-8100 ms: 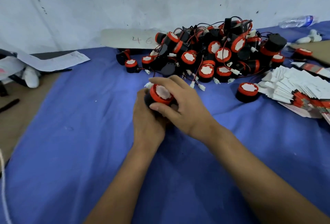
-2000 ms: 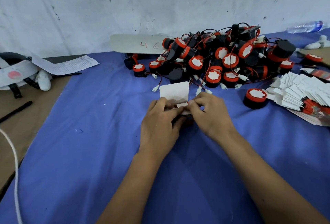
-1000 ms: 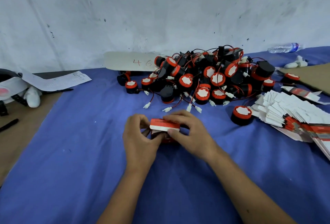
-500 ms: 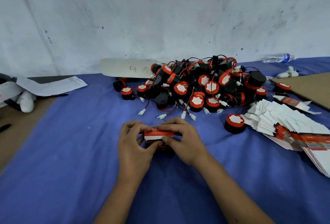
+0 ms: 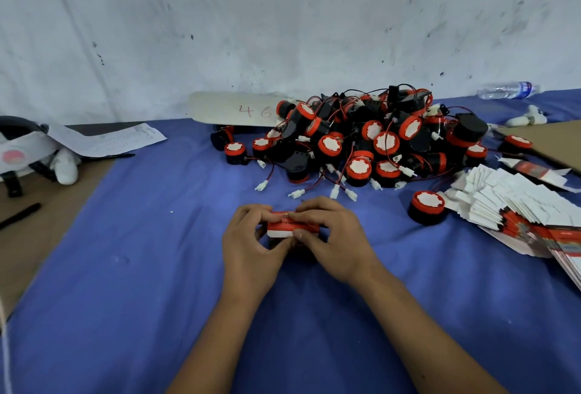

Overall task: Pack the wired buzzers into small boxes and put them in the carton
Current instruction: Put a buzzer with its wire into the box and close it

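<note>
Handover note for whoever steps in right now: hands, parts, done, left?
Left hand and right hand: both grip the small red-and-white box over the blue cloth.
Buzzer pile lies behind the hands; one loose buzzer sits beside the stack of flat boxes on the right.
Done: box folded shut around its contents, which are hidden.
Left: put it in the carton, not clearly in view; pack the pile.

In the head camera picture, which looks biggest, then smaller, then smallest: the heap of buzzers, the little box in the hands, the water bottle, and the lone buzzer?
1. heap of buzzers
2. water bottle, though it lies far back, so it looks smaller than it is
3. little box and lone buzzer: these look about alike, and fingers hide part of the box
</note>
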`<state>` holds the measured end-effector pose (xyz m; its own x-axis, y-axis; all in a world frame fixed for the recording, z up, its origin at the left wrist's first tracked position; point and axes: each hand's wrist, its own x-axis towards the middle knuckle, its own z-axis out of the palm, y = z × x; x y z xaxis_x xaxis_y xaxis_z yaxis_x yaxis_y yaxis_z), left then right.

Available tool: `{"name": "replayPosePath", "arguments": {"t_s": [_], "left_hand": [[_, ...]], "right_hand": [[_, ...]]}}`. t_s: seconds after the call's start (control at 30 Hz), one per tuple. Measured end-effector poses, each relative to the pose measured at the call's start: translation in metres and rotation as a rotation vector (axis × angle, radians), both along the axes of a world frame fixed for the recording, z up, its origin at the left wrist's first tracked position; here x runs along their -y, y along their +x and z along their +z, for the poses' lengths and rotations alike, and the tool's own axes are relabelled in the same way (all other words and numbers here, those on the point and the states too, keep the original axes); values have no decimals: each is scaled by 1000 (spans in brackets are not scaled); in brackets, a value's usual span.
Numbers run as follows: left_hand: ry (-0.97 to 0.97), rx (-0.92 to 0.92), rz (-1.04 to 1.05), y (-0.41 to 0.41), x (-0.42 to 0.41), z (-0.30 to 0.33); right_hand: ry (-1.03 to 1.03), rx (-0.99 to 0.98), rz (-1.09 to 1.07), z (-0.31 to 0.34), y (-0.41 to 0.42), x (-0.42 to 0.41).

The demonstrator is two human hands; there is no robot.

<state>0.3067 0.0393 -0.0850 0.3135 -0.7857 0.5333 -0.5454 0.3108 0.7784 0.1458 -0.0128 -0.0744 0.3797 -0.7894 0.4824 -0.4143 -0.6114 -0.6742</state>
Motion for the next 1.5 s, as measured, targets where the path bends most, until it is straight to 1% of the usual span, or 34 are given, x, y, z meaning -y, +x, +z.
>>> {"name": "replayPosePath", "arguments": {"t_s": [0.17, 0.4, 0.53, 0.7, 0.93, 1.0, 1.1, 1.2, 1.33, 1.5], "left_hand": [[-5, 7, 13, -2, -1, 0], [1, 24, 18, 0, 1, 1], [3, 30, 17, 1, 0, 1], [5, 34, 10, 2, -2, 2], [16, 77, -24, 6, -1, 1], [47, 52, -48, 12, 0, 2], [84, -33, -101, 21, 3, 3], [71, -22, -110, 22, 4, 2], [51, 6, -111, 21, 5, 0], [42, 98, -141, 26, 4, 2]], "right_hand": [[19, 13, -2, 2, -1, 2], [-10, 22, -55, 1, 2, -1], [-32, -14, -66, 1, 4, -1], [9, 12, -29, 3, -1, 3], [0, -19, 13, 0, -3, 5], [-5, -20, 8, -1, -4, 6], [-31, -37, -6, -1, -2, 6], [-56, -53, -21, -1, -1, 6], [-22, -54, -12, 0, -2, 6], [102, 11, 14, 1, -5, 7]]}}
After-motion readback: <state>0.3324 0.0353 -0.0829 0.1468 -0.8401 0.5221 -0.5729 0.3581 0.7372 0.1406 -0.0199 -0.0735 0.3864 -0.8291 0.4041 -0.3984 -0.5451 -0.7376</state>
